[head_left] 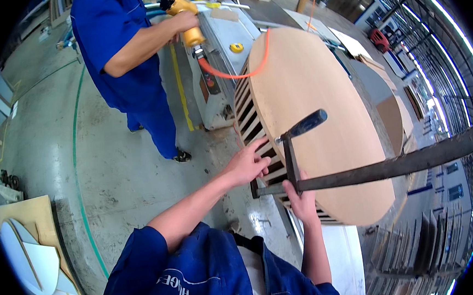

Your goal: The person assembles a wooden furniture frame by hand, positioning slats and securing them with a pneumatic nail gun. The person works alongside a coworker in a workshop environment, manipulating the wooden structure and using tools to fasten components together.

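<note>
A long dark steel bar clamp (381,171) with a dark blue handle (309,123) crosses over a pale wooden oval panel (314,87). My right hand (304,200) is closed around the clamp near its sliding arm, thumb up against the metal. Under the panel's left edge runs a row of wooden slats (250,119) with dark gaps between them. My left hand (244,164) rests at these slats beside the clamp's jaw end, index finger stretched out, the fingers apart and holding nothing.
Ahead on the left, a co-worker in blue (123,51) holds a yellow air tool (189,27) with an orange hose (242,74) lying over the panel. A yellow tape measure (236,48) sits on the machine table (247,29). Cut boards (37,243) lie at lower left.
</note>
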Demonstrator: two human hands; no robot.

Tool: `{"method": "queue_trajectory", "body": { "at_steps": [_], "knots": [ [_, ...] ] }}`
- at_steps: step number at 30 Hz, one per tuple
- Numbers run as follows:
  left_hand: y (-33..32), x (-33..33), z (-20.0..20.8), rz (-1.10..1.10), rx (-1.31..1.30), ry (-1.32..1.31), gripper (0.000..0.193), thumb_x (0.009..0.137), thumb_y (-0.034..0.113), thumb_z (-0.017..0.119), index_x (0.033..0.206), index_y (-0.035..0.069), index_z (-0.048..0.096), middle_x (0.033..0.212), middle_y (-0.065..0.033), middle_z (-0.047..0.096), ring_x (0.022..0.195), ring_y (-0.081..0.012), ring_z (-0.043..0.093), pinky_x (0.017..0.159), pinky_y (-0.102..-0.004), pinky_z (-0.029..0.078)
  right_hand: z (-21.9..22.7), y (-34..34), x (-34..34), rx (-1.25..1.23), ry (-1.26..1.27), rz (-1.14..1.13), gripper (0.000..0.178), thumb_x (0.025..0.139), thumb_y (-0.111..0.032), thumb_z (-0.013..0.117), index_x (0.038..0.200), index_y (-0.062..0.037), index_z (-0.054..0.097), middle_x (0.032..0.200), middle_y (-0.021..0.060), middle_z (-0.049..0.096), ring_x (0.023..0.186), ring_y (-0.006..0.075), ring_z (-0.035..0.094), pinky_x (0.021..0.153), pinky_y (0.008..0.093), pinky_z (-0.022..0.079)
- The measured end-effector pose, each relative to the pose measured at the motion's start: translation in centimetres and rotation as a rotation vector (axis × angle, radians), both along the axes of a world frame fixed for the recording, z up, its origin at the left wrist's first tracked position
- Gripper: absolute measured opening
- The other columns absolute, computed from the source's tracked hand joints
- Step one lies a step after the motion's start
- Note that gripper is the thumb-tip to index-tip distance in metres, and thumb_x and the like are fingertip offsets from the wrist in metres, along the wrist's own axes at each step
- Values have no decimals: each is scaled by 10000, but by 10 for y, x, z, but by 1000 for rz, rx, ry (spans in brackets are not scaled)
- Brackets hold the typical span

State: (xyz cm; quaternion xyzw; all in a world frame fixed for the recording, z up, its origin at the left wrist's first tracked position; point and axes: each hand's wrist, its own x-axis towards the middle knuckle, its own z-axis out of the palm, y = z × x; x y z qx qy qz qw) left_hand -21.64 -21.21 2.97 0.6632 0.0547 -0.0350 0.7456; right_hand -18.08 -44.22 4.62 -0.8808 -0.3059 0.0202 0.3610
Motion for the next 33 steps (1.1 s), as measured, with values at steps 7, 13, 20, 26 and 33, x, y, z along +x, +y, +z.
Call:
{"method": "queue_trajectory", "body": {
  "at_steps": [7,13,20,26,33],
  "knots": [
    [-23,-20,-37,104,72,196,562,990,151,597,1511,53,409,819,-85,712,683,-116,640,656,-282,542,-2,-47,62,466,730,358,1000,802,-522,812,1519,24,379,1480,147,487,1413,275,416,1192,438,286],
    [-40,-30,-47,122,48,256,570,973,114,599,1509,67,413,811,-84,709,689,-126,653,639,-292,543,-9,15,129,793,356,268,643,1025,-397,557,1486,25,405,1470,185,497,1361,296,482,1140,439,370],
    [-11,-36,-54,189,35,167,515,989,127,610,1472,42,451,793,-79,692,674,-116,627,631,-283,541,53,101,129,567,339,409,254,932,-131,685,1126,26,637,1059,140,705,1004,213,658,927,353,506],
    [-23,-51,-78,14,83,277,482,951,228,640,1378,20,559,886,-126,742,697,-175,689,701,-333,552,54,93,118,726,350,353,117,954,-112,662,907,-14,619,822,95,678,777,157,630,745,311,501],
    [-58,-35,-103,47,219,163,547,914,306,692,1373,36,568,1104,-147,714,947,-231,713,819,-368,546,50,106,113,895,334,235,283,975,-133,633,742,-77,484,636,62,547,558,142,532,574,288,420]
  ]
}}
